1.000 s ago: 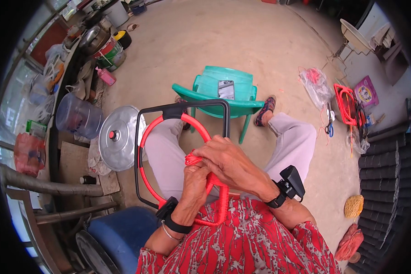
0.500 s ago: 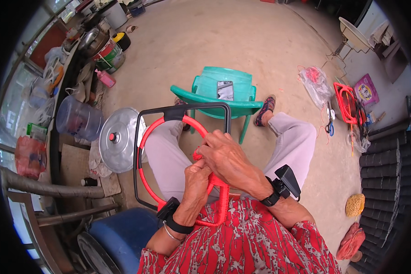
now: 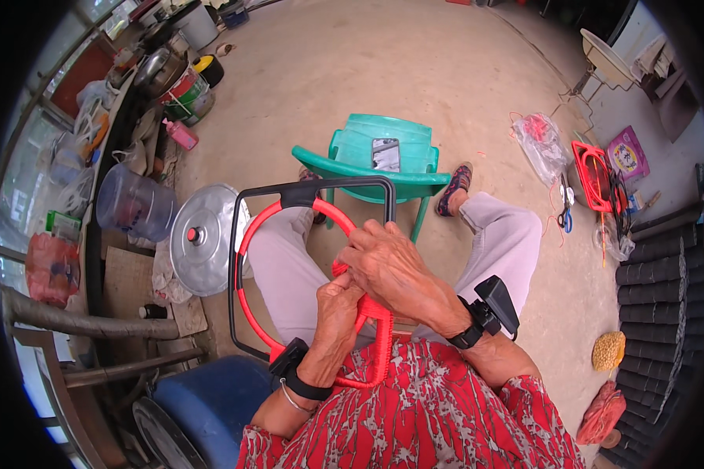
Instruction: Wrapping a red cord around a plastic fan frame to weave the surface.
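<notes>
Over my lap is a black, rounded rectangular frame (image 3: 233, 273) with a red ring (image 3: 245, 242) inside it. Red cord (image 3: 382, 344) is wound tightly round the frame's near right part. My left hand (image 3: 335, 313) is closed with its thumb and fingers pinched on the red cord near the middle of the ring. Just above and to its right, my right hand (image 3: 391, 266) is also closed on the cord, its fingertips against those of the left. The exact spot they grip is hidden behind the fingers. Both wrists wear black straps with small black devices.
Ahead stands a green plastic chair (image 3: 383, 129) with a phone (image 3: 386, 155) on it. Leftward are a metal lid (image 3: 223, 242), a clear water jug (image 3: 133, 203) and a blue barrel (image 3: 211, 399). Blue-handled scissors (image 3: 565, 215) and a plastic bag (image 3: 544, 148) lie on the right floor.
My right hand and wrist have shifted slightly, with the fingers a little further over the cord. My left hand, the frame and the surroundings look the same.
</notes>
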